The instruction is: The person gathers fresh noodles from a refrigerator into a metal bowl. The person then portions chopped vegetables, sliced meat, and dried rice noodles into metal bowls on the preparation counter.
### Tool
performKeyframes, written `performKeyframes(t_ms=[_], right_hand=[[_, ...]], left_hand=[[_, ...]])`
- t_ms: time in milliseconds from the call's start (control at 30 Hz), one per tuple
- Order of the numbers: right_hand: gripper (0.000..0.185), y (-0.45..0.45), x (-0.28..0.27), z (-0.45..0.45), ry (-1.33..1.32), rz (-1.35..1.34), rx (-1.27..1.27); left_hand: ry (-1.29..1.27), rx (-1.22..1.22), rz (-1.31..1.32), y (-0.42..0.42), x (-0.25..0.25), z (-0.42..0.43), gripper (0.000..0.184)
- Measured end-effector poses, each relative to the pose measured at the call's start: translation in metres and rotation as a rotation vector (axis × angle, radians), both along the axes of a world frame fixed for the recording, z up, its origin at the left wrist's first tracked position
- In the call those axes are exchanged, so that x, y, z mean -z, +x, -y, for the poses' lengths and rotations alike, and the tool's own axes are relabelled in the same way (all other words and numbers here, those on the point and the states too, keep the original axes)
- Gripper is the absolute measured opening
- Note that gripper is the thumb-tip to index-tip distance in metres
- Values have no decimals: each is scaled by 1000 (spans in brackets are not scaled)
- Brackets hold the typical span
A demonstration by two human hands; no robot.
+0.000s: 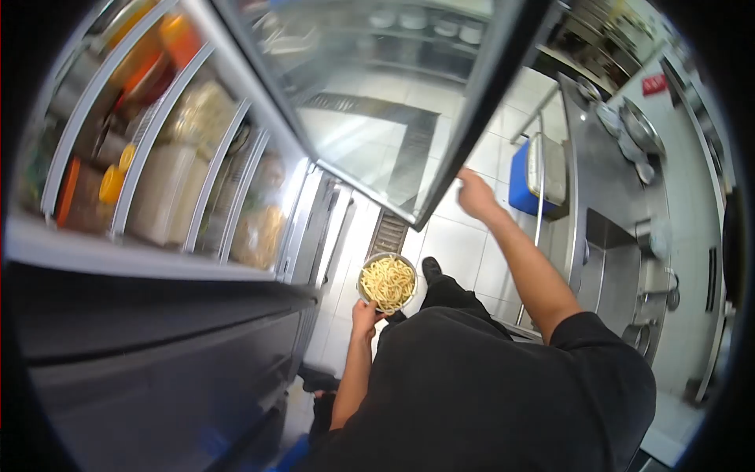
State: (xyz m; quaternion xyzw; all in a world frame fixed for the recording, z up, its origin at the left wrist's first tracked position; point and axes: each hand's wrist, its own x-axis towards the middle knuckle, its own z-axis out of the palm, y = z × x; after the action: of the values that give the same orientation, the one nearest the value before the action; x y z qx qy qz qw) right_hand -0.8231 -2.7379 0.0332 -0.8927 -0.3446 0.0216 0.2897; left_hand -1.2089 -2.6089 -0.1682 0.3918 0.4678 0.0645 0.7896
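My left hand (366,318) grips the near rim of a round metal bowl (361,285). Pale yellow strips (388,281), like cut fries or thick pasta, fill it. My right arm reaches forward, and my right hand (476,197) is closed on the outer edge of a dark-framed glass door (370,157). Its fingertips are partly hidden behind the frame. The door stands swung open from a lit refrigerator (169,263) on my left, whose shelves hold wrapped food and tubs.
An orange container (181,39) and yellow-lidded bottles (112,182) stand in the refrigerator. To my right runs a steel counter (586,157) with a sink (612,275), and a blue cooler (524,177) sits by it. A floor drain grate (388,234) lies ahead. Part of another person (318,381) shows low at left.
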Motion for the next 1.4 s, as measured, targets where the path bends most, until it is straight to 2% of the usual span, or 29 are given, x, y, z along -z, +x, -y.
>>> performKeyframes(t_ms=[33,67,100,133,200,233,300,367,400,433,467,500,600,700,800,833,900,1000,1067,1167,1233,1300,1333,1400], right_hand=[[45,-4,-28,-10,-53,-62,26],[39,5,-27,-11,-50,-117,-10],[39,15,-10,-13,-103,-14,-56],[38,24,9,-13,-26,-47,-98],[45,14,-17,-11,-120,-76,-204],[54,14,0,-13,-117,73,-238],[75,-7,-45,-11,-174,0,-313],[73,-21,-38,-28,-319,87,-424],[68,-28,-67,-29,-399,-42,-527],[68,-43,-56,-33,-363,98,-563],[73,-52,-60,-37,-316,134,-585],[68,-55,-63,-41,-306,79,-676],[65,-45,-59,-46,-171,225,-940],[66,-5,-88,-62,-175,83,-1021],[64,41,-88,-100,-159,22,-1052],[63,60,-85,-116,-160,11,-1051],[60,104,-72,-152,-122,2,-1033],[54,180,-66,-197,-30,-48,-984],[50,246,-48,-224,22,-70,-879],[49,340,17,-230,-93,-74,-619],[46,387,45,-206,-134,-128,-405],[46,444,124,-169,-293,-210,-232],[50,459,145,-149,-352,-290,-119],[47,489,201,-114,-573,-334,-35]], left_hand=[[-5,60,10,15,-6,8,17],[-10,117,22,30,-12,17,17],[0,162,37,46,-8,23,16],[36,281,-11,63,-11,28,16],[56,362,2,94,-13,45,21],[20,382,20,114,-14,55,20],[-50,419,33,147,-10,71,21],[-111,428,33,182,-10,79,22],[-127,428,37,198,-15,86,21],[-134,414,42,214,-22,89,22],[-123,383,44,231,-31,90,22],[-118,357,43,245,-40,92,22],[-50,235,49,284,-82,87,23],[22,81,80,313,-126,66,23],[127,-94,125,343,-174,40,24],[144,-130,130,353,-181,27,24],[152,-152,116,371,-163,-8,24],[-8,-54,8,386,-84,-87,28],[17,-51,66,406,-59,-126,29],[-2,-66,98,448,-59,-191,28],[2,-43,84,476,-78,-230,27],[12,-21,81,503,-56,-274,29],[17,-7,74,514,-47,-294,30],[-6,-84,90,542,-57,-331,29]])
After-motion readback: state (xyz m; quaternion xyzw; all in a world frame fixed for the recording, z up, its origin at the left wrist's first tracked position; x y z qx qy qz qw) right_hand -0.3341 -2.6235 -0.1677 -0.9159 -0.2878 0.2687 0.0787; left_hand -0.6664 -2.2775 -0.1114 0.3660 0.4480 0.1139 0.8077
